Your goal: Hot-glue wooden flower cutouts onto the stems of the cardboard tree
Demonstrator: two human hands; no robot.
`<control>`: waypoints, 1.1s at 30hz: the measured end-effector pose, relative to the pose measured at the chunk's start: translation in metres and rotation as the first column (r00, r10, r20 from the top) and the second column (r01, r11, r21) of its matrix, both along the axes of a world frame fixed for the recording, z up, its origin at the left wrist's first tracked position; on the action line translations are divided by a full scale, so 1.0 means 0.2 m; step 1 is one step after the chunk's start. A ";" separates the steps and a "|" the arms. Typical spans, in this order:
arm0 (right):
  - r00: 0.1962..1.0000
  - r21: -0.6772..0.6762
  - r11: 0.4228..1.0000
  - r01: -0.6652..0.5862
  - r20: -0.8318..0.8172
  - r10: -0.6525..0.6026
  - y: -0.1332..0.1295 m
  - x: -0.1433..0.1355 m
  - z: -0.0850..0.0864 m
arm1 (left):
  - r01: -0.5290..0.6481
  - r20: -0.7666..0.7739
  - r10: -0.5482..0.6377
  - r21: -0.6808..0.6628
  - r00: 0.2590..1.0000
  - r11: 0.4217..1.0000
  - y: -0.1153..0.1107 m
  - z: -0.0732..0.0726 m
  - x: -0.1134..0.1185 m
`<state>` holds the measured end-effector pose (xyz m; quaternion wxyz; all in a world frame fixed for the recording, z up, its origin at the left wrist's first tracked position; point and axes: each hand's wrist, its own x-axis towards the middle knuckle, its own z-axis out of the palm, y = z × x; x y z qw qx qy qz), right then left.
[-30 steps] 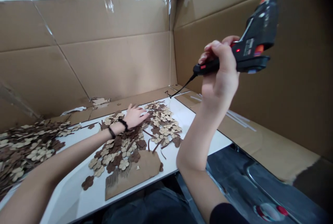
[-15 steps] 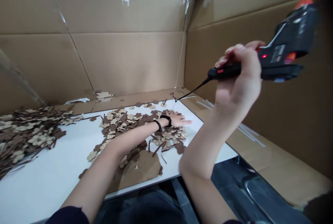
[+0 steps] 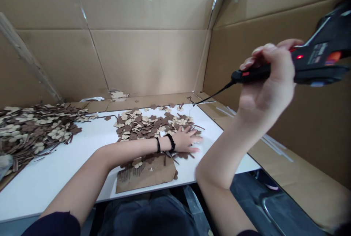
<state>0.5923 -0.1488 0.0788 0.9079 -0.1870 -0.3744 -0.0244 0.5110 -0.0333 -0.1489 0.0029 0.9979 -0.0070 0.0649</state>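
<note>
My right hand (image 3: 274, 71) is raised at the right, wrapped round the handle of a black glue gun (image 3: 315, 60) with orange parts and a lit red light. Its front end runs out of view. My left hand (image 3: 186, 140) lies palm down with fingers spread at the right end of a pile of flower cutouts (image 3: 142, 125), brown and cream. What lies under the palm is hidden. Near my left forearm a piece of cardboard (image 3: 148, 173) with dark marks rests at the front of the white table (image 3: 79, 159), with a few cutouts on its back edge.
A larger heap of flower cutouts and thin strips (image 3: 33, 130) covers the left end of the table. Cardboard walls (image 3: 153, 56) stand behind and at the right. The gun's black cord (image 3: 214, 95) runs to the table's back. White glue sticks (image 3: 276, 147) lie along the right edge.
My left hand has moved back toward me over the right end of the pile, fingers now spread wider. The glue gun has shifted further right in view, partly out of frame.
</note>
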 end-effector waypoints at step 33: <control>0.799 -0.680 0.733 0.035 0.459 0.389 0.20 -0.21 -0.08 | 0.470 0.565 0.625 -0.817 0.539 0.333 0.17 0.90 -0.72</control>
